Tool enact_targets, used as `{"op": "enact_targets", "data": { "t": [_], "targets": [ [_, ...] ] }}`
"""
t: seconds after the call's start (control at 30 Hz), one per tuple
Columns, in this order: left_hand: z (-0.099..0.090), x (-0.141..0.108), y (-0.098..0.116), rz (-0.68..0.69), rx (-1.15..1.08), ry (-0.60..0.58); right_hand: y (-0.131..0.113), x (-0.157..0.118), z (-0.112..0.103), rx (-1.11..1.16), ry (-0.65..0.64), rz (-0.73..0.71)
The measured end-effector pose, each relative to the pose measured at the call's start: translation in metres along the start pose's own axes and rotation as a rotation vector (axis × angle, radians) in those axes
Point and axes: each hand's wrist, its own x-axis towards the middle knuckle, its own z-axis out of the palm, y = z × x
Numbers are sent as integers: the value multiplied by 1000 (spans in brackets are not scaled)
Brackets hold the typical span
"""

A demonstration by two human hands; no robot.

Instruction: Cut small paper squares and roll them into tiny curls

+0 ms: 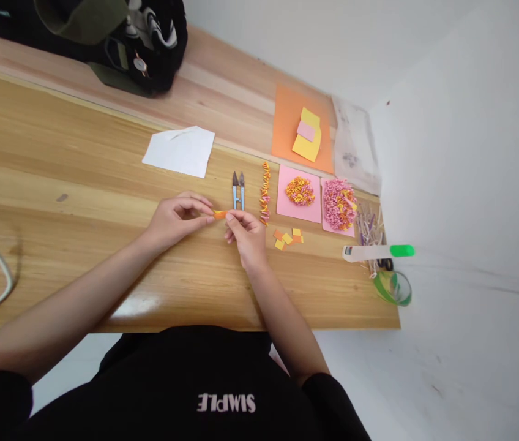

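Between my two hands, a small strip of orange and yellow paper (220, 214) is held just above the wooden table. My left hand (179, 217) pinches its left end with thumb and fingertips. At the other end, my right hand (245, 236) closes thumb and forefinger on the strip. Blue-handled thread snips (238, 191) lie just beyond my fingers, blades pointing away. To the right of them rests a row of twisted orange, yellow and pink paper pieces (265, 193). Several small orange and yellow paper squares (287, 239) are scattered right of my right hand.
Two pink sheets (284, 205) carry heaps of little twisted papers (300, 191). Behind them lies an orange sheet (282, 135). White paper (179, 153), a dark bag (149, 67), a green-capped white tube (374, 252), a glass cup (395, 288) and a white cable (5, 269) surround the workspace.
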Motion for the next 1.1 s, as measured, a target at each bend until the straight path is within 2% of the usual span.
{"op": "enact_targets", "data": {
  "t": [1.1],
  "targets": [
    [1,0,1,-18,28,-4,0,-1,0,-44,-14,-9]
  ]
}}
